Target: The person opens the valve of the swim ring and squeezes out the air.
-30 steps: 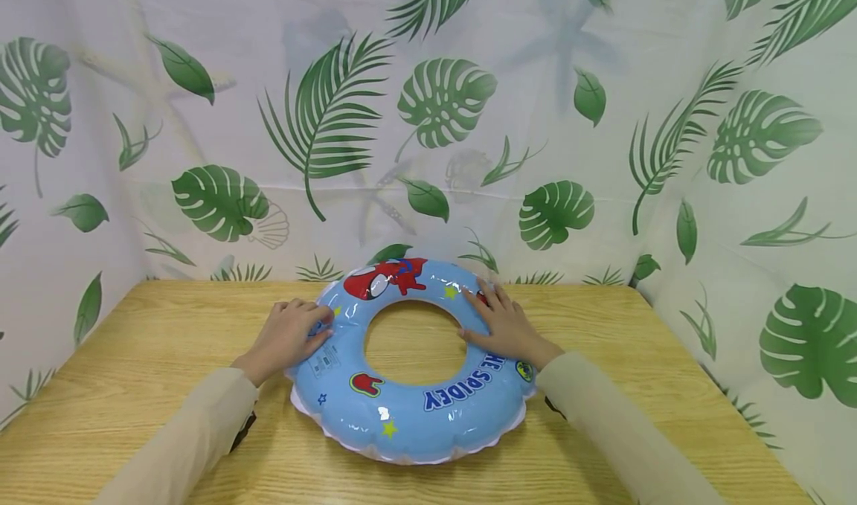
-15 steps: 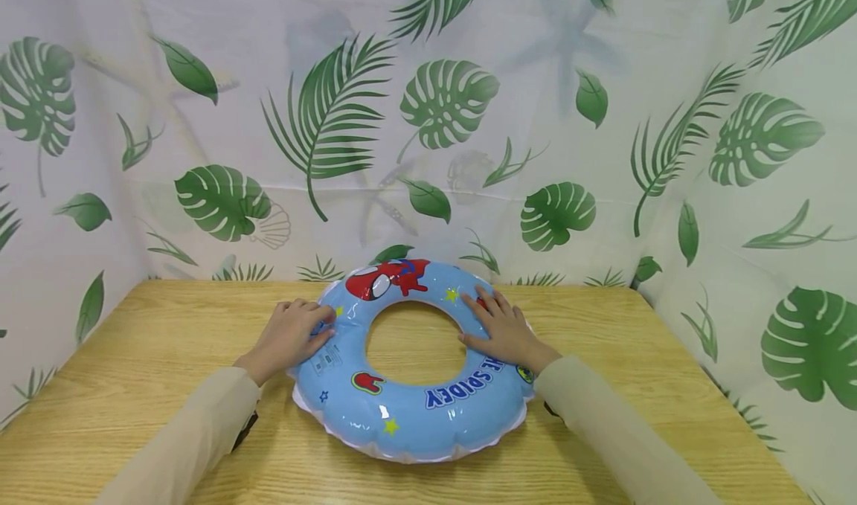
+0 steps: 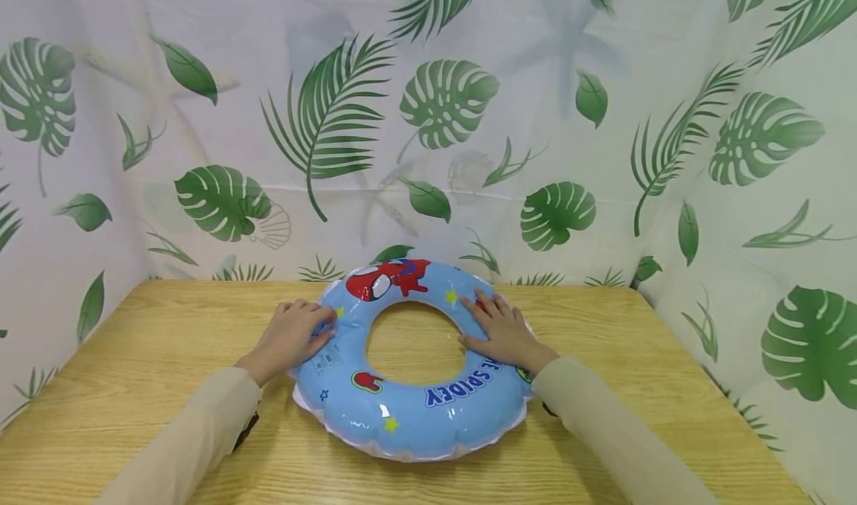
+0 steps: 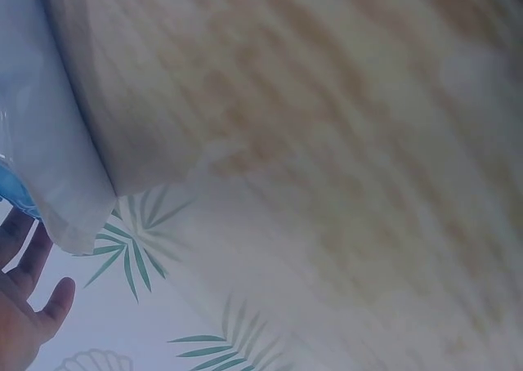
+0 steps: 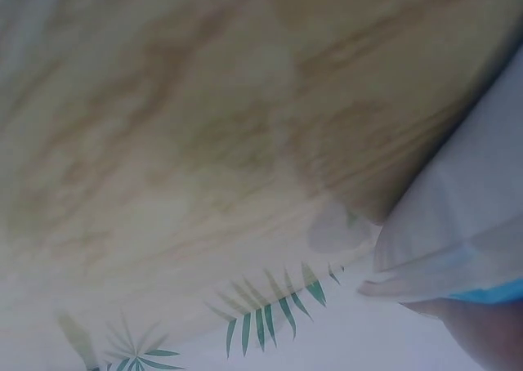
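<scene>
A light blue inflatable swim ring [image 3: 415,423] with a scalloped pale edge lies in the middle of the head view. Red cartoon figures, yellow stars and the letters "SPIDEY" decorate its top. On its left side rests my left hand [image 3: 284,339], fingers bent loosely and thumb toward the hole. My right hand [image 3: 505,332] lies spread over the right side, thumb at the inner rim. The left wrist view shows the loose fingers of my left hand [image 4: 24,297] against the ring. Only part of my right hand [image 5: 482,338] appears in the right wrist view, beside the ring's pale underside [image 5: 474,199].
The ring lies on a wood-grain table [image 3: 602,416]. Behind the table and along its sides hangs a white cloth [image 3: 469,215] printed with green leaves. Long beige sleeves [image 3: 181,438] cover both arms.
The ring and both hands appear slightly shifted right between the first frame and the second, along with the whole scene. Both hands keep their places on the ring.
</scene>
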`<move>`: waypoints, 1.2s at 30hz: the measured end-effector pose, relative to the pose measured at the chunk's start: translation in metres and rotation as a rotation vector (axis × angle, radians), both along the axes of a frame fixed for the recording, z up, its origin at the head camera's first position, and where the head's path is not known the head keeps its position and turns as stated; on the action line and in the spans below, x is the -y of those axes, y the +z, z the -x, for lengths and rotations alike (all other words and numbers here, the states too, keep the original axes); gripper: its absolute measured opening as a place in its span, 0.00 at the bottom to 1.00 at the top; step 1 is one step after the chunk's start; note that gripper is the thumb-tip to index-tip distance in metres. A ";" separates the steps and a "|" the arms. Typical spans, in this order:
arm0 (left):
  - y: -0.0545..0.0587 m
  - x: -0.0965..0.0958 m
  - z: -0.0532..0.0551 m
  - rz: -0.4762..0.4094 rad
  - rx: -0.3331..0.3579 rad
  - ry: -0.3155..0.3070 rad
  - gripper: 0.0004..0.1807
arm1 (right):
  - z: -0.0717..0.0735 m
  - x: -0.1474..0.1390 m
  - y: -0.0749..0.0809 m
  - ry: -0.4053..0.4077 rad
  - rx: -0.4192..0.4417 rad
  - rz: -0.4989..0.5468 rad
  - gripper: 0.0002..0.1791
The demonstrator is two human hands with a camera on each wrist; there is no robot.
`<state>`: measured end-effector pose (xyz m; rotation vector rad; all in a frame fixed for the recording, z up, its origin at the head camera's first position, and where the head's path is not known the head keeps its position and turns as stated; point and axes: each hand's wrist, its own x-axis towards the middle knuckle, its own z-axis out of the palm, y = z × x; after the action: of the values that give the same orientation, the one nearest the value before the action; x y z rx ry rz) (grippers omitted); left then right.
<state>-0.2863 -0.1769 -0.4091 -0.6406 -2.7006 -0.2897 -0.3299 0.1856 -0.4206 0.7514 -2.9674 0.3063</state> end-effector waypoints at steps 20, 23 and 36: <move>-0.005 0.001 0.002 -0.002 -0.023 -0.014 0.07 | 0.000 0.002 -0.003 0.004 0.024 -0.007 0.38; -0.005 0.000 0.002 -0.003 -0.016 -0.011 0.07 | 0.000 0.002 -0.004 0.004 0.024 -0.010 0.38; -0.004 -0.001 0.001 -0.003 -0.009 -0.008 0.07 | 0.001 0.003 -0.005 -0.001 0.056 -0.037 0.38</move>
<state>-0.2874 -0.1759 -0.4131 -0.6510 -2.6886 -0.2921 -0.3304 0.1826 -0.4251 0.7584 -3.0336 0.2772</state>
